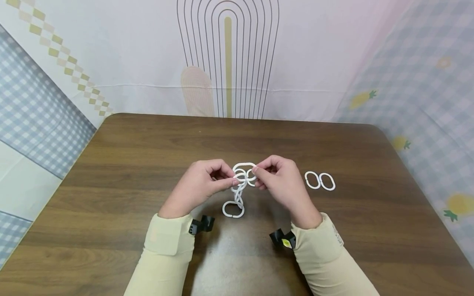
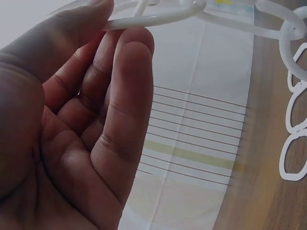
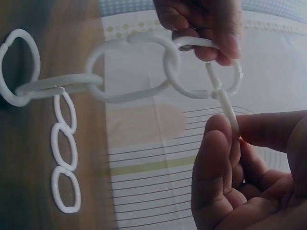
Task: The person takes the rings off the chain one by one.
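White oval plastic links form a chain (image 3: 132, 95) that hangs between both hands. My left hand (image 1: 201, 181) pinches the chain's top link (image 3: 237, 76) between thumb and fingers. My right hand (image 1: 281, 181) holds a single link (image 3: 231, 115) between thumb and index finger; its tip crosses the link in the left hand. Small gaps show in some of the ovals. Below the hands in the head view, the chain's bottom link (image 1: 233, 216) appears low over the table.
Two separate links, a left one (image 1: 307, 180) and a right one (image 1: 334, 182), lie right of the right hand on the brown wooden table (image 1: 148, 139). A row of three links (image 3: 53, 146) lies beyond the chain. A patterned cloth (image 1: 303, 53) hangs behind the table.
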`<state>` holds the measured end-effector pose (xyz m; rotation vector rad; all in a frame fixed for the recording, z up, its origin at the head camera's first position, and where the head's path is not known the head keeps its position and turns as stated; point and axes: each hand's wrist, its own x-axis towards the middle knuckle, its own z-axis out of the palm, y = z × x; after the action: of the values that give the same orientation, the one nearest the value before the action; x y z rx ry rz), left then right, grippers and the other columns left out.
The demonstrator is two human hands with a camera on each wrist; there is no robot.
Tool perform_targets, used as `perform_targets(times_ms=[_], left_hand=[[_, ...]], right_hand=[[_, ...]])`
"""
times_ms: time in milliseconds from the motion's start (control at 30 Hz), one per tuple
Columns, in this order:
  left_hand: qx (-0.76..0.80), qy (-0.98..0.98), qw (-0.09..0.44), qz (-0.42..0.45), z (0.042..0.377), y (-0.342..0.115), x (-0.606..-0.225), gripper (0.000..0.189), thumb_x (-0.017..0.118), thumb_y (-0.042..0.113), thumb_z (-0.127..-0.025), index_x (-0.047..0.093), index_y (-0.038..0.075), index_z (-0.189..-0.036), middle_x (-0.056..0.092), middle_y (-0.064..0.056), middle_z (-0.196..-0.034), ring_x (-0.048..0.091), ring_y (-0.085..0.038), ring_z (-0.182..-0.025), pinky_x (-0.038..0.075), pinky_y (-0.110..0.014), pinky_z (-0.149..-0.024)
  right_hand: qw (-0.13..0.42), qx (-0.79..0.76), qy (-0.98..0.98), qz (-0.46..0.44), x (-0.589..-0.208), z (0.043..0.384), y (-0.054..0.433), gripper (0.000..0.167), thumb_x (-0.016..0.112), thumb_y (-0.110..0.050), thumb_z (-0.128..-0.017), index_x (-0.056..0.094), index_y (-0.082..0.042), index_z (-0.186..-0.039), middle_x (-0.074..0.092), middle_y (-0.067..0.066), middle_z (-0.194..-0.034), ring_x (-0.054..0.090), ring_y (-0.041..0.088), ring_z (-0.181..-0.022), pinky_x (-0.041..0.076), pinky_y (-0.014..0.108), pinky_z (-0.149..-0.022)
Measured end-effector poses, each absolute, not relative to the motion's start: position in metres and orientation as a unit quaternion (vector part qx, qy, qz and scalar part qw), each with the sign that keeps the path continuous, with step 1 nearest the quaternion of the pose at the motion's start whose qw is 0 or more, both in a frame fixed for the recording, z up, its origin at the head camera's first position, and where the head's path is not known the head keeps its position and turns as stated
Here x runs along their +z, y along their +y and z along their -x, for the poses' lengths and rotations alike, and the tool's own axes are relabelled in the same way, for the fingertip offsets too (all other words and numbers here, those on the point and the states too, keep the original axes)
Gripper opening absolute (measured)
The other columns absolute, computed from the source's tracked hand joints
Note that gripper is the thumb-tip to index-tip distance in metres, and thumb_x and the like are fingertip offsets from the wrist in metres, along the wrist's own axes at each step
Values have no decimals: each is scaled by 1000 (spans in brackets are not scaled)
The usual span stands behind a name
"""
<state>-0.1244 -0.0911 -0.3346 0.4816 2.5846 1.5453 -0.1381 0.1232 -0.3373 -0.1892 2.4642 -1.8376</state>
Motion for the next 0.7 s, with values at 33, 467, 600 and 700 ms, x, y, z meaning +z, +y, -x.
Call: perform_targets(times_ms=[33, 467, 600, 700], left_hand=[[507, 846, 47, -157, 124, -91, -335, 7, 79, 19, -88, 72, 19, -86, 69, 5, -82, 64, -16, -77, 55, -33, -71], [507, 844, 65, -166, 125, -90, -335, 10, 80, 20, -88, 70, 19, -87, 69, 4, -84, 65, -15, -80, 55, -34, -75], [503, 845, 67, -167, 125, -91, -335, 10, 80, 20, -87, 70, 19, -86, 69, 4, -83, 65, -15, -79, 55, -34, -75], [503, 845, 69, -168, 125, -90, -336, 10, 80, 19, -87, 70, 19, -86, 69, 4, -83, 65, -15, -79, 55, -33, -75]], right_hand=[[33, -602, 796, 58, -339, 139, 122, 8, 67, -2, -91, 68, 6, -91, 68, 20, -78, 64, 13, -58, 57, 27, -58], [31, -665, 746, 17, -349, 144, 115, 8, 67, 1, -92, 66, 9, -93, 67, 10, -73, 65, 11, -57, 57, 26, -56], [24, -669, 742, 12, -350, 144, 113, 8, 67, 1, -92, 66, 9, -92, 67, 8, -73, 65, 11, -58, 57, 26, -56], [21, -670, 742, 10, -351, 144, 113, 8, 66, 1, -92, 66, 8, -92, 67, 8, -73, 64, 10, -58, 57, 25, -55]])
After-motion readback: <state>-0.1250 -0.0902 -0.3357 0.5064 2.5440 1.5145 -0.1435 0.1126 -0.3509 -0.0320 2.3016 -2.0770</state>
